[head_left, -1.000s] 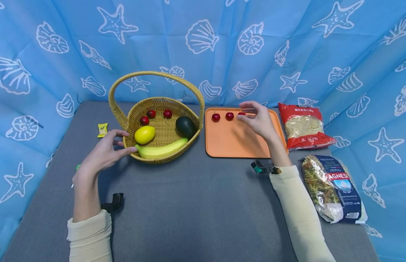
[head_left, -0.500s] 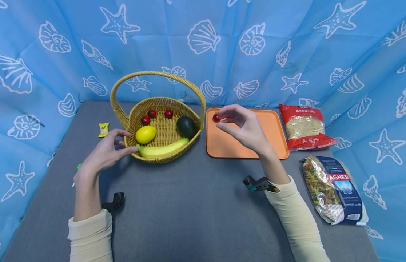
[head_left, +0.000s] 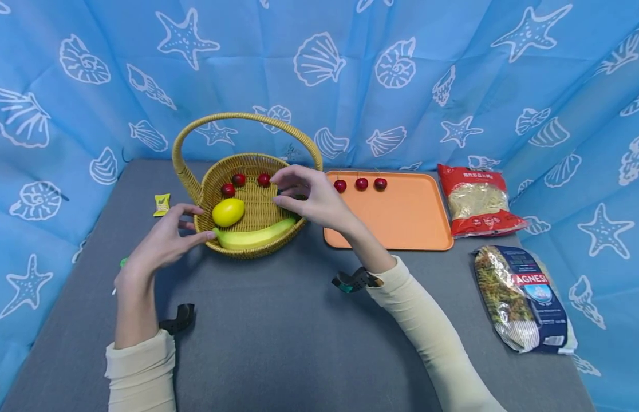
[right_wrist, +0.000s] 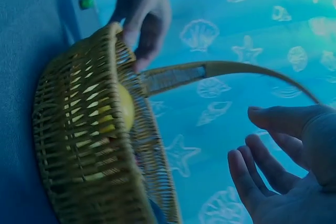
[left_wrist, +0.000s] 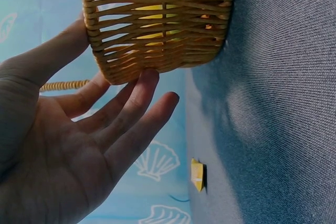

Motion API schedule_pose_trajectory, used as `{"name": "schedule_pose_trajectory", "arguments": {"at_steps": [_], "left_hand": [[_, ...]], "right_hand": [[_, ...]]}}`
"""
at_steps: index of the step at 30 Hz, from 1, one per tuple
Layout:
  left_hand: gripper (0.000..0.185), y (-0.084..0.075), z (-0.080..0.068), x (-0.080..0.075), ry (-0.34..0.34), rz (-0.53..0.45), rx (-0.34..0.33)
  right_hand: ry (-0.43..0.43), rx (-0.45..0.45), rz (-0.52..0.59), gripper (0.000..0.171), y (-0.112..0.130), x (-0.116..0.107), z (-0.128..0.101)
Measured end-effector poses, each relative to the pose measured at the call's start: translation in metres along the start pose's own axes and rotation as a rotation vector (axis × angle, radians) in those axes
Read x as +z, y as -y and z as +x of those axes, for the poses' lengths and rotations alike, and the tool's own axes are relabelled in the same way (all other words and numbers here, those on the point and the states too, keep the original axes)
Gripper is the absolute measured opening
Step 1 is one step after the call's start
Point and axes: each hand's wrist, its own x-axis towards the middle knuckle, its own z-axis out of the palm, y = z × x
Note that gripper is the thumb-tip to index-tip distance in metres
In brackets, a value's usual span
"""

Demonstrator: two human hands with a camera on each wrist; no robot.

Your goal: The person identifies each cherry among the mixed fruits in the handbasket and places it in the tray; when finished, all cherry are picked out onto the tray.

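Basket (head_left: 247, 200) is steadied at its rim by the left hand (head_left: 162, 243), fingers straight; three cherries (head_left: 239, 179) remain inside it. Right hand (head_left: 311, 197) is held empty, relaxed, above them. Three cherries (head_left: 361, 183) are already laid on the tray (head_left: 402, 223).

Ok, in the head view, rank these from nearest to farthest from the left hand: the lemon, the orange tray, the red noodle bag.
1. The lemon: in the basket, just right of the left hand that touches its rim.
2. The orange tray: right of the basket, past the right hand.
3. The red noodle bag: right of the tray, by the backdrop.
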Motion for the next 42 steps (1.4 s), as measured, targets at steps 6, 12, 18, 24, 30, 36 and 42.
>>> {"name": "schedule_pose_trajectory", "arguments": {"at_steps": [6,12,18,24,30,36,42], "left_hand": [[0.082,0.001,-0.001,-0.001,0.003,-0.002,-0.004],[0.082,0.002,-0.001,-0.002,0.004,0.002,0.005],[0.081,0.001,-0.001,-0.002,0.0,0.012,0.003],[0.081,0.001,-0.001,-0.002,-0.003,0.013,-0.004],[0.08,0.0,-0.001,-0.001,-0.007,0.01,0.01],[0.081,0.0,-0.001,-0.001,-0.005,0.012,0.007],[0.08,0.0,0.0,-0.001,-0.002,0.01,0.011]], "right_hand": [[0.031,0.093,-0.099,0.032,-0.022,0.023,0.047],[0.045,0.231,-0.157,0.035,-0.038,0.042,0.082],[0.029,0.381,-0.193,0.04,-0.046,0.055,0.103],[0.077,0.497,-0.213,0.039,-0.05,0.06,0.111],[0.209,0.561,-0.298,0.048,-0.058,0.067,0.118],[0.235,0.575,-0.355,0.049,-0.058,0.072,0.117],[0.163,0.502,-0.341,0.035,-0.053,0.072,0.107]]}}
